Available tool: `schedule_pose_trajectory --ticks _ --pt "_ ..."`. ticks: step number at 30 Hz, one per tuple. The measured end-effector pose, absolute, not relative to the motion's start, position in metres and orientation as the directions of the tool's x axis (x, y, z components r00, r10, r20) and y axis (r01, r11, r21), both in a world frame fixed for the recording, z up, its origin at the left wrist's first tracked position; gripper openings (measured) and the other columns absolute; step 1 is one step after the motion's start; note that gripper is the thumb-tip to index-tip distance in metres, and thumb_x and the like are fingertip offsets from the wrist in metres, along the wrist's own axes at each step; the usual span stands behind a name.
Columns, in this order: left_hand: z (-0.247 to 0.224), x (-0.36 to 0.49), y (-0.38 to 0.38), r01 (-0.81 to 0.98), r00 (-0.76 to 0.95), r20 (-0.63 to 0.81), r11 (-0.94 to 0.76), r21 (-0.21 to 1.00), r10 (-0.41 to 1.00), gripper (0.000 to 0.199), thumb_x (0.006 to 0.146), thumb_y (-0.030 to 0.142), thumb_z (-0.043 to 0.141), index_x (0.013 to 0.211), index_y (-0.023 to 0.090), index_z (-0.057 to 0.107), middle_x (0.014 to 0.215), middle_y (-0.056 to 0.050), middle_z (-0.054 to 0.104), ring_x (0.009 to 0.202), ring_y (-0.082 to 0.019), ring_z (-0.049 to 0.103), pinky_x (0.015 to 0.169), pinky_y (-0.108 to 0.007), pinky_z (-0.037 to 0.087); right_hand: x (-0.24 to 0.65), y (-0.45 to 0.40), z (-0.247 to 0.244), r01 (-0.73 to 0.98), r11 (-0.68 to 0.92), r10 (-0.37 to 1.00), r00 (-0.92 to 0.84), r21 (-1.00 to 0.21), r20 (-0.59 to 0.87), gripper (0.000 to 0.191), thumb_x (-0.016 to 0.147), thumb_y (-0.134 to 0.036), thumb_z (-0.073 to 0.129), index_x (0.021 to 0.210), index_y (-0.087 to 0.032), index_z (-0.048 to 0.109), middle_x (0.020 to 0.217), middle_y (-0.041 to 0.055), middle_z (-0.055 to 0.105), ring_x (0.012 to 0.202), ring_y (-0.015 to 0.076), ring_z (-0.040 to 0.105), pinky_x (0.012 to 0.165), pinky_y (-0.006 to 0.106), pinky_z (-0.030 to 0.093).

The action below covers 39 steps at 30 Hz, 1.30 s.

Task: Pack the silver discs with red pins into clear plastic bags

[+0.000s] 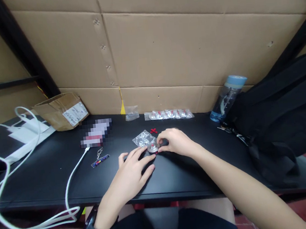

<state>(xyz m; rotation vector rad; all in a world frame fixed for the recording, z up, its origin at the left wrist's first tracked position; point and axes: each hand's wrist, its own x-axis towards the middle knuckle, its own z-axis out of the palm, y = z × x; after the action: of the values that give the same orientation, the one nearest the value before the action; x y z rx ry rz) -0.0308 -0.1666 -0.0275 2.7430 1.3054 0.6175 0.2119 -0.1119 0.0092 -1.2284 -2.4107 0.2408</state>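
white carton label (75,114), print unreadable

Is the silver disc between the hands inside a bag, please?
Outside: the silver disc sits bare between left hand and right hand, in front of the crinkled bag.

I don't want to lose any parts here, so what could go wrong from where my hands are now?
The silver disc is held by its edge in the fingertips of the right hand, so it might slip. The loose red piece lies just beyond that hand, beside the clear plastic bag, and could get brushed aside. The white cable droops over the table's front edge and might snag the left arm.
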Motion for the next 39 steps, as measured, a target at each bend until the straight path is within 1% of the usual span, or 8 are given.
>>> schedule_pose_trajectory --ticks 7,15,20,24,27,30,34,39 --pt "-0.028 -0.031 -0.166 0.720 0.582 0.343 -0.663 0.205 0.737 0.032 0.103 0.036 0.050 0.129 0.038 0.068 0.151 -0.008 0.053 0.137 -0.030 0.048 0.110 -0.055 0.030 0.202 -0.105 -0.005 0.767 0.585 0.788 -0.459 -0.264 0.411 0.031 0.074 -0.042 0.088 0.092 -0.024 0.070 0.098 0.0027 0.069 0.090 0.0201 0.057 0.076 0.030 0.040" --pt "-0.025 -0.030 -0.168 0.696 0.603 0.347 -0.686 0.213 0.719 0.031 0.103 0.037 0.049 0.127 0.037 0.068 0.153 -0.007 0.051 0.139 -0.030 0.046 0.111 -0.054 0.028 0.180 -0.094 -0.018 0.788 0.523 0.822 -0.366 -0.324 0.437 0.019 0.085 -0.030 0.080 0.099 -0.023 0.069 0.108 0.0058 0.065 0.099 0.0222 0.056 0.088 0.036 0.045" --pt "-0.022 -0.029 -0.168 0.712 0.566 0.370 -0.663 0.230 0.737 0.023 0.102 0.038 0.050 0.103 0.028 0.071 0.135 -0.006 0.066 0.134 -0.030 0.049 0.108 -0.053 0.026 0.187 -0.098 -0.012 0.622 0.636 0.771 -0.491 -0.456 0.406 0.019 0.084 -0.019 0.077 0.101 -0.022 0.070 0.107 0.0052 0.066 0.104 0.0217 0.059 0.092 0.035 0.048" --pt "-0.015 -0.028 -0.168 0.754 0.487 0.390 -0.602 0.263 0.781 0.022 0.103 0.035 0.045 0.101 0.026 0.065 0.122 -0.004 0.070 0.120 -0.026 0.058 0.099 -0.046 0.031 0.215 -0.102 0.007 0.435 0.636 0.737 -0.588 -0.638 0.333 0.030 0.085 -0.031 0.077 0.114 -0.025 0.070 0.121 0.0068 0.063 0.108 0.0203 0.062 0.080 0.029 0.051" --pt "-0.014 -0.028 -0.166 0.804 0.393 0.429 -0.531 0.267 0.813 0.023 0.102 0.022 0.040 0.107 0.025 0.062 0.123 -0.006 0.069 0.117 -0.025 0.059 0.093 -0.043 0.033 0.232 -0.102 0.014 0.457 0.632 0.743 -0.586 -0.626 0.322 0.015 0.092 -0.022 0.067 0.105 -0.022 0.072 0.114 0.0068 0.065 0.098 0.0180 0.064 0.076 0.028 0.051" --pt "-0.018 -0.028 -0.163 0.842 0.354 0.448 -0.489 0.229 0.821 0.031 0.096 0.014 0.041 0.117 0.026 0.061 0.131 -0.008 0.067 0.121 -0.027 0.057 0.093 -0.043 0.034 0.232 -0.101 0.014 0.537 0.657 0.740 -0.595 -0.529 0.314 0.019 0.082 -0.015 0.076 0.100 -0.022 0.073 0.109 0.0054 0.066 0.098 0.0192 0.064 0.082 0.029 0.050" --pt "-0.025 -0.028 -0.160 0.853 0.358 0.465 -0.486 0.191 0.810 0.037 0.098 0.023 0.049 0.134 0.029 0.056 0.141 -0.009 0.062 0.127 -0.030 0.052 0.094 -0.045 0.035 0.219 -0.104 0.010 0.544 0.685 0.717 -0.621 -0.485 0.316 0.017 0.079 -0.022 0.083 0.093 -0.022 0.074 0.105 0.0044 0.067 0.096 0.0193 0.065 0.090 0.032 0.050" --pt "-0.025 -0.029 -0.160 0.838 0.381 0.438 -0.505 0.209 0.814 0.023 0.099 0.032 0.054 0.118 0.033 0.067 0.134 -0.004 0.065 0.126 -0.030 0.051 0.095 -0.046 0.035 0.219 -0.107 0.012 0.471 0.676 0.697 -0.658 -0.566 0.286 0.005 0.088 -0.026 0.074 0.086 -0.022 0.075 0.104 0.0041 0.070 0.099 0.0185 0.067 0.096 0.032 0.049"
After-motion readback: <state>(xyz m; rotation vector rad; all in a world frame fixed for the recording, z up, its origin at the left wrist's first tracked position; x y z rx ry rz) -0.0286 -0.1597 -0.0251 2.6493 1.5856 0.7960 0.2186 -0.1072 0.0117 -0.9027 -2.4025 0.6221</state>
